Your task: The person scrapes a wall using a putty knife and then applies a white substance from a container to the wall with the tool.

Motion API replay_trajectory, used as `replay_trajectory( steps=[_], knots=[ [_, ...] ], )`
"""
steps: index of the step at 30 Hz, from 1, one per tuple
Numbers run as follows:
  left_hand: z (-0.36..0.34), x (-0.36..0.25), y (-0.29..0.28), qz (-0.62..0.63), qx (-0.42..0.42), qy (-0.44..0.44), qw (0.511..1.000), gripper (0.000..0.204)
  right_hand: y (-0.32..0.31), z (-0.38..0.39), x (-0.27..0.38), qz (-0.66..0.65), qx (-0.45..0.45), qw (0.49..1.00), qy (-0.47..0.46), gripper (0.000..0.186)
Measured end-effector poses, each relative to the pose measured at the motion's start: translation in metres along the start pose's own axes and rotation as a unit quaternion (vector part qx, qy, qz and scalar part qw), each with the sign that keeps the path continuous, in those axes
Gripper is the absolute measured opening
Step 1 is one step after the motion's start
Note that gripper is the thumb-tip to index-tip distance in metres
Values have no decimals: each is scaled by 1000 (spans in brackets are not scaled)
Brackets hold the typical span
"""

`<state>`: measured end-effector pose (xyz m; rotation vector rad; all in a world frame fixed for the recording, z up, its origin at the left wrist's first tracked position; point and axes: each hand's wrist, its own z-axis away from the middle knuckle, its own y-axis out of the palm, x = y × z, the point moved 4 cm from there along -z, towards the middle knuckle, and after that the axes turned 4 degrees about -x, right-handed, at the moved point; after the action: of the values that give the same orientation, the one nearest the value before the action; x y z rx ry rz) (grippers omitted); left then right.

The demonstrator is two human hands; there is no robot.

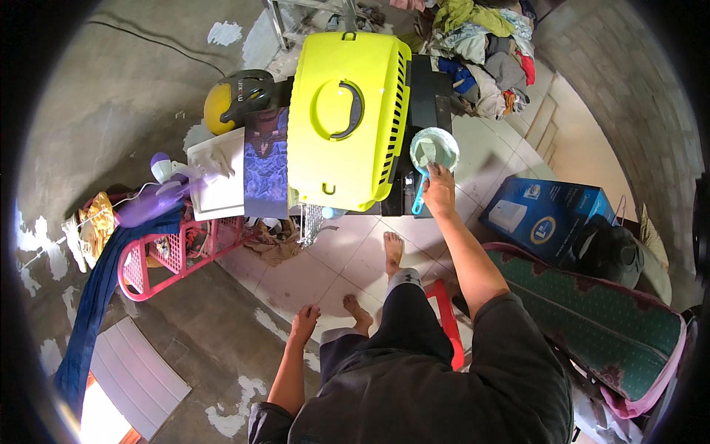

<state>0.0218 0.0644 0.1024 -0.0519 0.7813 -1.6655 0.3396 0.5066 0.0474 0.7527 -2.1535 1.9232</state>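
Right arm stretched forward and up through the centre right of the frame, elbow nearly straight, right hand [440, 189] closed around the blue handle of a pale green water dipper [434, 150]. Dipper held in the upper middle of the frame, bowl facing up, just right of a bright yellow-green pet carrier [344, 111] and over the edge of a black cabinet [429, 96] beneath it. Left arm hanging straight down at the lower left of centre, left hand [304, 323] loose, fingers relaxed and slightly spread, holding nothing, hovering above the grey concrete floor [185, 325]. Bare feet on pale tiles between the two arms. Left of the carrier: a yellow and black helmet [237, 100], a white board, a purple iron [159, 196] atop a pink plastic basket [174, 255] draped with blue cloth. At the right edge, a blue cardboard box [547, 214]; at the top, a heap of clothes [484, 44].
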Motion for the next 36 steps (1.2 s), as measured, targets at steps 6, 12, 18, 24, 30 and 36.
replay_trajectory(
  steps=[6,12,18,24,30,36],
  knots=[
    [-12,-50,9,205,58,-20,977,56,-45,23,24,-44,-41,997,43,38],
    [-7,-66,3,570,71,-78,815,75,-119,94,146,-262,36,957,120,44],
    [37,-106,-28,710,138,-24,690,75,-122,187,353,-426,99,886,-155,48],
    [73,-59,-84,558,-68,191,805,64,42,277,345,-164,488,814,268,51],
    [19,75,-74,729,-44,65,680,55,-108,299,503,-550,420,722,-25,52],
    [130,4,-150,816,66,35,573,45,-41,302,415,-89,361,883,-286,35]
  ],
)
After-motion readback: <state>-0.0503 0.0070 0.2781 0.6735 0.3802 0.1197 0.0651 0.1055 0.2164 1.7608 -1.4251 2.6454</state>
